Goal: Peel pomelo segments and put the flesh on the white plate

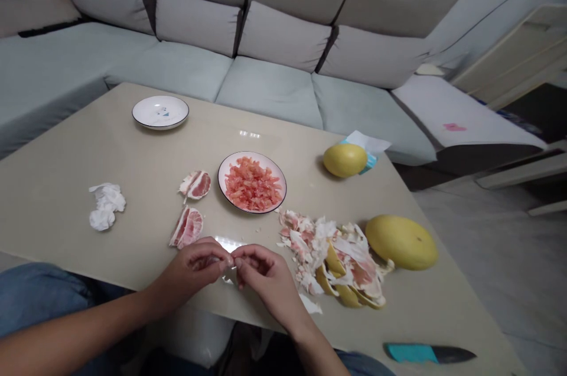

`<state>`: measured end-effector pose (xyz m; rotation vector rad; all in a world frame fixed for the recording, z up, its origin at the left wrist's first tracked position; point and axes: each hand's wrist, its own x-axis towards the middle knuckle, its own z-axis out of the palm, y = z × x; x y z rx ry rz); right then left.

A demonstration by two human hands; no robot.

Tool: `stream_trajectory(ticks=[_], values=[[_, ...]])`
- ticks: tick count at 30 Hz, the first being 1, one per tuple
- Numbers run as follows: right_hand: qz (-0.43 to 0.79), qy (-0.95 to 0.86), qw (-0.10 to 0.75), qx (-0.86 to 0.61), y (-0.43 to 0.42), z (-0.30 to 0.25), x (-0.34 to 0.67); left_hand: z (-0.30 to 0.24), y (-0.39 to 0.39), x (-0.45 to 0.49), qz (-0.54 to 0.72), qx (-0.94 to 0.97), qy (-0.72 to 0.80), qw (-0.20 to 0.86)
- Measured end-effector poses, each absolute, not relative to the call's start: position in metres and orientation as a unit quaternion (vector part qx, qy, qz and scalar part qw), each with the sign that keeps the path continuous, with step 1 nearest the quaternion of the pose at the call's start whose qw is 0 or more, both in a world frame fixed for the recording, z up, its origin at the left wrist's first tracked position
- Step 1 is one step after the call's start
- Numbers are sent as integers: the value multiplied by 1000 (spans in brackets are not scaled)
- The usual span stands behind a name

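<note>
My left hand [199,265] and my right hand [267,277] meet fingertip to fingertip above the table's near edge. Both are closed in a pinch; whatever lies between the fingertips is too small or hidden to name. Just beyond my left hand are two chunks of peeled pink pomelo, a nearer pomelo piece [188,227] and a farther pomelo piece [198,185]. Past my hands, a white dark-rimmed plate [282,192] holds a heap of pink pomelo pulp [253,185]. To the right of my right hand lies a pile of pomelo peel and membrane [341,261].
A whole yellow pomelo [401,241] sits right of the peel, another pomelo [344,160] farther back by a tissue pack [370,154]. A turquoise-handled knife [429,353] lies near right. Crumpled tissue [106,206] is at left, a second plate [160,111] at far left. A sofa [270,90] stands behind.
</note>
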<state>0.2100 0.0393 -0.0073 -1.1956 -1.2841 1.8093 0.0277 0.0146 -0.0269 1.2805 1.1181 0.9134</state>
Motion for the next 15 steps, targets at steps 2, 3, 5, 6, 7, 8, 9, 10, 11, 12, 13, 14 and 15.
stream_trajectory(ticks=[2, 3, 5, 6, 7, 8, 9, 10, 11, 12, 13, 14, 15], values=[[696, -475, 307, -443, 41, -6, 211, -29, 14, 28, 387, 540, 477, 576], [701, -469, 308, -439, 42, -6, 211, -30, 14, 27, 385, 536, 476, 581], [712, -460, 310, -431, 44, -6, 212, -31, 14, 27, 382, 525, 474, 595], [717, -455, 311, -427, 44, -7, 212, -30, 14, 27, 379, 518, 474, 603], [722, -449, 312, -424, 45, -8, 213, -28, 14, 27, 374, 513, 476, 609], [726, -444, 313, -421, 45, -8, 213, -26, 15, 27, 367, 508, 480, 614], [729, -441, 313, -420, 45, -9, 214, -24, 15, 27, 359, 501, 486, 620], [730, -439, 312, -420, 45, -10, 215, -22, 15, 28, 349, 492, 494, 627], [730, -441, 309, -421, 45, -10, 216, -20, 15, 28, 338, 479, 503, 635], [726, -445, 307, -424, 46, -10, 218, -19, 15, 29, 328, 462, 512, 645], [720, -451, 308, -430, 49, -10, 219, -18, 16, 30, 319, 443, 520, 657], [706, -461, 312, -439, 53, -10, 220, -18, 16, 31, 313, 421, 525, 670], [678, -482, 321, -453, 58, -10, 221, -19, 16, 32, 313, 397, 526, 684]])
